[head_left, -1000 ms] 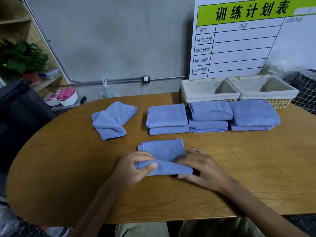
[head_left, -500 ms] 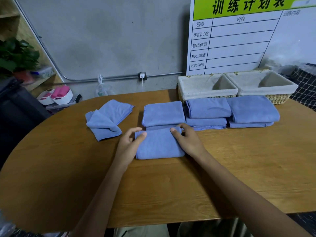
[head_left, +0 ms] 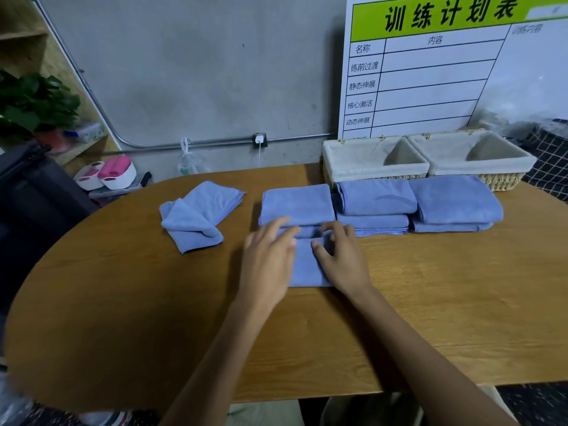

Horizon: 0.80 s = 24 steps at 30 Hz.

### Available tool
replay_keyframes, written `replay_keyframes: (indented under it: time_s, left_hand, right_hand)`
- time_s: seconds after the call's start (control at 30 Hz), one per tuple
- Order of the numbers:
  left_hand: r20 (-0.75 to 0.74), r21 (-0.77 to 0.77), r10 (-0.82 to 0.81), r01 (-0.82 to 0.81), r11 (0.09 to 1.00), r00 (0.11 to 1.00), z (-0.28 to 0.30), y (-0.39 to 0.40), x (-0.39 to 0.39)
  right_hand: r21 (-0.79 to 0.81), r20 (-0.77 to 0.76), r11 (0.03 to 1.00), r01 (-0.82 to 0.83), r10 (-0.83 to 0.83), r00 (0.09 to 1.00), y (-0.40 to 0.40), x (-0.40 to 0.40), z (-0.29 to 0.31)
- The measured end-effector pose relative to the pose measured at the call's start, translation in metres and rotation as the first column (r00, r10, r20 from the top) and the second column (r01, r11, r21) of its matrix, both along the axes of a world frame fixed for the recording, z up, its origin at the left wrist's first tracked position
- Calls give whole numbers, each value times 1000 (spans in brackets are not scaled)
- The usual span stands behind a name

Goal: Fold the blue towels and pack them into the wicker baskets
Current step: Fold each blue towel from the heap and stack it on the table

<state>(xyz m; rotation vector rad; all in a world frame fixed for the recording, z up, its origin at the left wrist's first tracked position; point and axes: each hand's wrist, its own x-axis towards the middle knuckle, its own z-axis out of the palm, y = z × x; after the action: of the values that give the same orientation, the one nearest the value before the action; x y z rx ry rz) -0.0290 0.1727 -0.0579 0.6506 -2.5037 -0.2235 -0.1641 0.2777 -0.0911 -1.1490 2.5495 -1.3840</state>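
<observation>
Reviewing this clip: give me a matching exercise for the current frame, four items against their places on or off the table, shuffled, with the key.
Items:
1. loosely folded towel
2. towel under both hands
3. wicker baskets
4. pink and white containers

Places:
A. far right end of the table, lined with cloth, no towels inside
B. beyond the table's left edge, near the wall
C. alone on the table, left of the folded stacks
D. in front of the leftmost folded stack

Pairs: 1-C, 2-D, 3-A, 4-B

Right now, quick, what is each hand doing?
Left hand: open, fingers straight, resting on the folded blue towel.
Right hand: open, fingers spread on the same towel, holding nothing.
</observation>
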Motion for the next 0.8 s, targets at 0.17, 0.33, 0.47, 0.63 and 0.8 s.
replay_keyframes:
  time_s: [0.17, 0.33, 0.47, 0.63, 0.8]
  left_hand:
    - [246, -88, 22, 0, 996, 969, -44, 14, 6]
    - [268, -97, 84, -60, 994, 960, -43, 17, 2]
    - [311, -47, 141, -133, 990, 940, -42, 15, 12]
    - [324, -17, 150, -153, 988, 934, -34, 15, 17]
    - [334, -88, 220, -202, 975, 916, -35, -5, 40]
  right_hand:
    - [-56, 22, 998, -12, 13, 1000, 10, -3, -8]
    - [-45, -12, 999, -13, 13, 1000, 10, -3, -9]
    - [-18, -40, 999, -30, 29, 999, 12, 0, -7]
    - [-21, -18, 999, -39, 39, 999, 10, 5, -4]
    - [-36, 10, 995, -97, 98, 995, -13, 27, -8]
